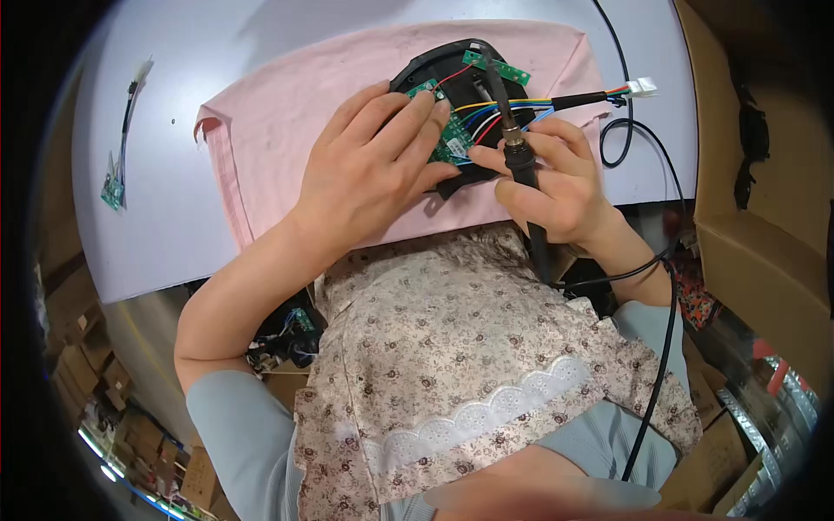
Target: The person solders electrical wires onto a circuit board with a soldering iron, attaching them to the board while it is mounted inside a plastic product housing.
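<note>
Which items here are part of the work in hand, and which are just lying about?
In use: soldering iron in right hand; green circuit board under left hand; black housing; coloured wires; pink cloth.

Lying about: small wired board at far left; cardboard boxes.

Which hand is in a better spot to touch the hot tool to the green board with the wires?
The right hand, probably. It already grips the soldering iron like a pen, right beside the green circuit board. The left hand lies flat, its fingers pressing the board down.
</note>
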Available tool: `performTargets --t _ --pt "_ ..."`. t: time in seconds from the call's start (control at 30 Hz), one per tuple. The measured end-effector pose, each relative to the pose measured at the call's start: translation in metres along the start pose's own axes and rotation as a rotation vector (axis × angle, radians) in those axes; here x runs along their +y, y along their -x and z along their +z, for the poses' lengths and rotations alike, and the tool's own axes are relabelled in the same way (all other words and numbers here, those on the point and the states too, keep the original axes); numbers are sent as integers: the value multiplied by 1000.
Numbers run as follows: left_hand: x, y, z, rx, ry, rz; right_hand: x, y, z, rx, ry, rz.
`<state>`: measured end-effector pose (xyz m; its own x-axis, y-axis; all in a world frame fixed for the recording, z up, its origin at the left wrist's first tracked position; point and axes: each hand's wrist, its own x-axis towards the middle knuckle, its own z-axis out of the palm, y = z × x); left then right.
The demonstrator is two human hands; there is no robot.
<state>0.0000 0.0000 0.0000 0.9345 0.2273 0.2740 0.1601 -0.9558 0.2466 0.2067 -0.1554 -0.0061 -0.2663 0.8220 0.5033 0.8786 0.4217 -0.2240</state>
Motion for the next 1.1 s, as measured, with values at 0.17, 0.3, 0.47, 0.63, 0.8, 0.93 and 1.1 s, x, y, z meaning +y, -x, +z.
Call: performTargets --t 0.17,0.3,0.47,0.63,0.8,0.93,1.1 --pt "0 6 -6 -14 -44 48 2 1 1 1 9 -39" --pt "8 9 -17 -117 -57 36 2 3 1 -2 12 -32" --pt "11 8 -24 -214 -21 -24 3 2 -1 9 5 -37" --pt "9 8 -27 -240 11 -20 6 5 1 11 10 -39" --pt "8 8 -30 -262 31 -16 5 5 0 6 7 -40" --pt "9 8 -31 -250 39 -21 4 -1 -3 7 -83 43" --pt "10 10 -31 -237 64 -45 -15 -21 -27 330 -799 479"
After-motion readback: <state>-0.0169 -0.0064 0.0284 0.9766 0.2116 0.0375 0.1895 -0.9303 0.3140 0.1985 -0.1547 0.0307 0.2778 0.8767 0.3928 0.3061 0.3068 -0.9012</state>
